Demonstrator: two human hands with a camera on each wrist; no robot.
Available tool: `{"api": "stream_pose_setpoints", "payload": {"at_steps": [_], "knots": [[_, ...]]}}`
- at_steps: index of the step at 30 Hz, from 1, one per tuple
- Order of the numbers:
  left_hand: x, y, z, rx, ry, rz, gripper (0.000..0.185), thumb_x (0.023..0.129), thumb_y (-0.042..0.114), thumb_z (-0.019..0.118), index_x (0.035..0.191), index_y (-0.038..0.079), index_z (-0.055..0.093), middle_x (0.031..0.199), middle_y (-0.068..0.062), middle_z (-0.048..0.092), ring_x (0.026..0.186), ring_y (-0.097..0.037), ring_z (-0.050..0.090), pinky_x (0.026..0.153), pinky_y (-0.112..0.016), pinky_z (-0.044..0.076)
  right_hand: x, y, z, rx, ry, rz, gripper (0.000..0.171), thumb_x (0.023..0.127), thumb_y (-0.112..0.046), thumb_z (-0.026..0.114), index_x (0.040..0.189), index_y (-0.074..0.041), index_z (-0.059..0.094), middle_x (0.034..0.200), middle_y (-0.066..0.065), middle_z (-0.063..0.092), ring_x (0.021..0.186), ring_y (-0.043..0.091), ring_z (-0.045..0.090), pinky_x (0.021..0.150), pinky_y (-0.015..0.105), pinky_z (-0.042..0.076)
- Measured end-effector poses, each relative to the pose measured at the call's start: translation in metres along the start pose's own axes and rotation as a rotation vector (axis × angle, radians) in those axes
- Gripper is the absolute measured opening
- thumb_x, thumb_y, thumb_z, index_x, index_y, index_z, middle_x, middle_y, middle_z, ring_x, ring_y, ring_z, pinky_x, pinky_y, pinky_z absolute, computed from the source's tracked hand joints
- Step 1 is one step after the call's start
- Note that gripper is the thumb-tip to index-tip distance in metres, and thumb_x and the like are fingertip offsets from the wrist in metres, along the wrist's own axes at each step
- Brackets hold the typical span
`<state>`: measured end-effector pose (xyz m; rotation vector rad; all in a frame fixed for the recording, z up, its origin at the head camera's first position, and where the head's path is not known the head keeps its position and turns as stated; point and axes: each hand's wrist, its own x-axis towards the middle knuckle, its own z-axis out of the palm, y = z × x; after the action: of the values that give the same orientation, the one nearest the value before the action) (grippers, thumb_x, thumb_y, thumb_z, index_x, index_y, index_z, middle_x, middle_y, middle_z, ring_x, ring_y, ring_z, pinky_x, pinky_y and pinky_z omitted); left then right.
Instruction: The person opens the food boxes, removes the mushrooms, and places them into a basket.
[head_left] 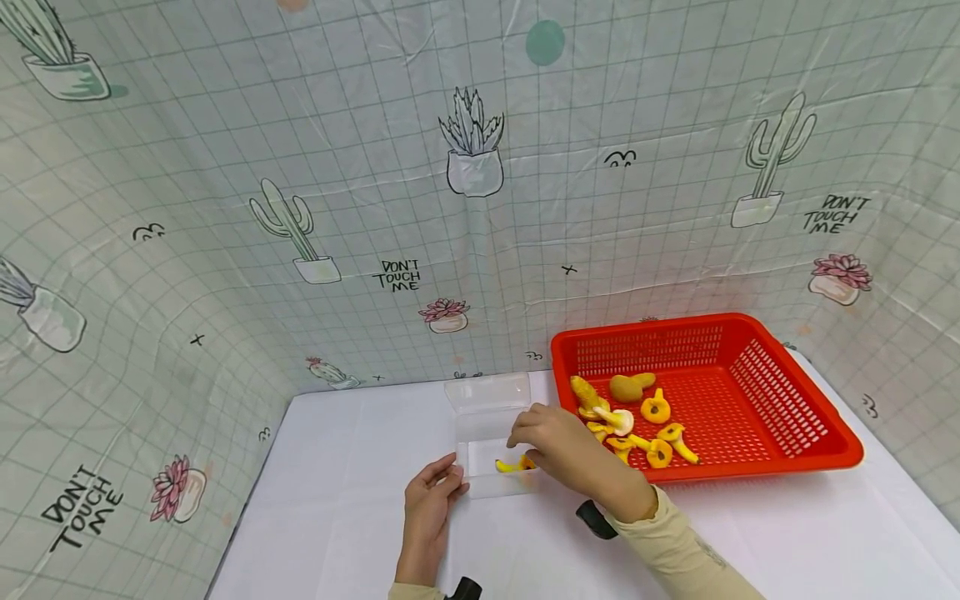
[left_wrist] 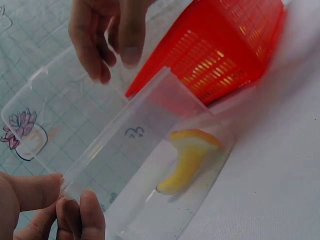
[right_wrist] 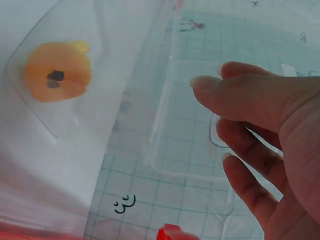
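Observation:
A clear plastic box (head_left: pixel 486 457) with its lid (head_left: pixel 487 390) hinged open lies on the white table. One yellow toy mushroom (head_left: pixel 513 465) (left_wrist: pixel 190 160) (right_wrist: pixel 57 72) lies inside it. My left hand (head_left: pixel 450 479) (left_wrist: pixel 70 195) pinches the box's near left corner between thumb and fingers. Just above the box's right side hovers my right hand (head_left: pixel 525 433) (left_wrist: pixel 107 35) (right_wrist: pixel 215 115), fingers loose and holding nothing. To the right stands a red basket (head_left: pixel 787 392) (left_wrist: pixel 225 50) with several yellow and tan toy mushrooms (head_left: pixel 637 421) in its left part.
A cactus-print sheet (head_left: pixel 450 208) hangs as a backdrop behind and to both sides of the table (head_left: pixel 337 517). The basket's rim sits close to the box's right edge. A dark wrist strap (head_left: pixel 596 518) shows under my right sleeve.

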<state>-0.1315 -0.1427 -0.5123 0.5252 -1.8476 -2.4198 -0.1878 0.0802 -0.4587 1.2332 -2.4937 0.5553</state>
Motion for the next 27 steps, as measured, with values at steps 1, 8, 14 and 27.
{"api": "stream_pose_setpoints", "payload": {"at_steps": [1, 8, 14, 27], "knots": [[0.000, 0.000, 0.000, -0.001, 0.000, 0.002, 0.037, 0.099, -0.009, 0.062, 0.133, -0.023, 0.056, 0.101, -0.011, 0.061, 0.084, -0.009, 0.063, 0.073, -0.017, 0.060, 0.001, 0.001, 0.002, -0.004, -0.018, 0.000, 0.027, 0.076, 0.004, 0.091, 0.095, -0.013, 0.083, 0.097, -0.003, 0.075, 0.092, 0.018, 0.067, 0.082, 0.030, 0.059], [0.001, -0.001, 0.002, 0.007, 0.010, -0.008, 0.037, 0.099, -0.008, 0.063, 0.133, -0.023, 0.056, 0.099, -0.009, 0.060, 0.083, -0.009, 0.063, 0.073, -0.018, 0.060, 0.006, 0.004, 0.007, -0.022, -0.131, 0.013, 0.024, 0.078, -0.001, 0.091, 0.096, -0.014, 0.084, 0.098, -0.004, 0.075, 0.096, 0.018, 0.067, 0.083, 0.030, 0.058], [0.001, -0.001, -0.001, 0.012, 0.006, -0.017, 0.039, 0.098, -0.008, 0.066, 0.133, -0.022, 0.056, 0.103, -0.008, 0.060, 0.084, -0.009, 0.064, 0.074, -0.019, 0.060, 0.009, 0.002, 0.014, -0.003, -0.200, 0.042, 0.024, 0.077, 0.000, 0.091, 0.097, -0.012, 0.085, 0.097, -0.003, 0.076, 0.094, 0.018, 0.066, 0.083, 0.030, 0.058], [0.002, -0.001, -0.002, 0.020, -0.006, -0.023, 0.040, 0.099, -0.007, 0.066, 0.135, -0.021, 0.055, 0.105, -0.007, 0.060, 0.085, -0.008, 0.063, 0.075, -0.019, 0.060, 0.020, 0.000, 0.022, 0.013, -0.298, 0.115, 0.022, 0.083, 0.004, 0.085, 0.096, -0.013, 0.087, 0.093, 0.000, 0.078, 0.084, 0.020, 0.067, 0.078, 0.031, 0.058]]}}
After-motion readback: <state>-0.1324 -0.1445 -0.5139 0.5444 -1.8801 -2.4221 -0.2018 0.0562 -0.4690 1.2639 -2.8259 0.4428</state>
